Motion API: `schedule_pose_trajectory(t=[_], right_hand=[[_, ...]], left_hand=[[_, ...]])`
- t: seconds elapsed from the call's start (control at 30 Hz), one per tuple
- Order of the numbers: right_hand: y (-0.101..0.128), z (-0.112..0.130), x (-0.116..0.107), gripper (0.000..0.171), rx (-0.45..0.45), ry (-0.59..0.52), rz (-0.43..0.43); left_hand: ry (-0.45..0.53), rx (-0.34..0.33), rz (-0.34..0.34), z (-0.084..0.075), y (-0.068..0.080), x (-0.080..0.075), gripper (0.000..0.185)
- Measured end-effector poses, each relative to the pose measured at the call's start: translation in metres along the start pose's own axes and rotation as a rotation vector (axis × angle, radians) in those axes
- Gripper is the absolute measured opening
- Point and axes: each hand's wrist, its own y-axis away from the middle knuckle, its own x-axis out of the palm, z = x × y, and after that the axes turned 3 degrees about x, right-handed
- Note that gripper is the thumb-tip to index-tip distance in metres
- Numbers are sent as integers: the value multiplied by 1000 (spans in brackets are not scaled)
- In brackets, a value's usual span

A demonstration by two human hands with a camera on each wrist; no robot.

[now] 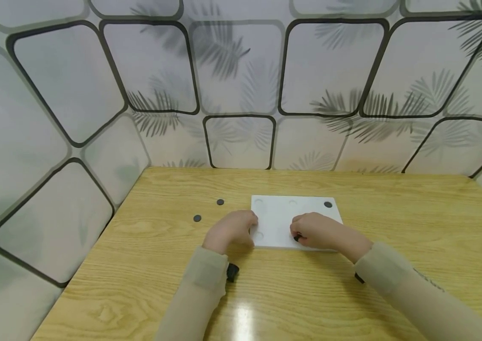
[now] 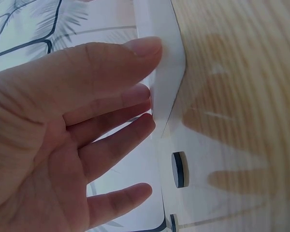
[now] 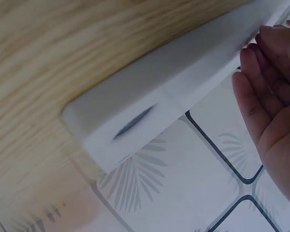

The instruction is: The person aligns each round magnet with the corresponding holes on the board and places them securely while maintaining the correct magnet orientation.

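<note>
We see a flat white rectangular foam board (image 1: 283,215) w/ round recesses lying mid-table on the wood-grain tabletop (image 1: 394,227). Left hand (image 1: 230,229) rests straight fingers (image 2: 135,48) against its left edge; right hand (image 1: 319,232) pinches a small black round disc (image 1: 297,238) on the board. Two more matte discs (image 1: 197,218) lie to the left on the wood.

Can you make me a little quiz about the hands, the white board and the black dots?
1. True or false: the left hand touches the white board's left edge.
2. How many loose black discs lie on the table left of the board? A one, B two, C four.
3. Which hand has a black disc at its fingertips?

Key: 1 true. 2 B. 3 the right hand.
</note>
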Motion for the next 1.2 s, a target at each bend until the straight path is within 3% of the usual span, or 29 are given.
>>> schedule_pose_trajectory(t=[0.27,0.33,0.43,0.6,0.87,1.0,1.2], right_hand=[[2,8,-11,6,114,-62,142],[4,10,-13,10,144,-97,155],[9,13,-19,20,163,-151,127],[18,16,-26,23,137,-224,2],[34,10,-38,28,155,-257,-145],[40,3,-40,34,232,-283,-135],[52,-9,-39,48,411,-339,-33]], left_hand=[[26,-24,14,-4,0,0,19],[26,-20,16,-4,-1,1,19],[20,-12,19,-5,-3,3,20],[15,-11,17,-5,-5,6,21],[30,-10,3,-3,-3,5,21],[17,-8,-5,-1,-2,3,21],[35,-14,-1,-2,-1,3,22]])
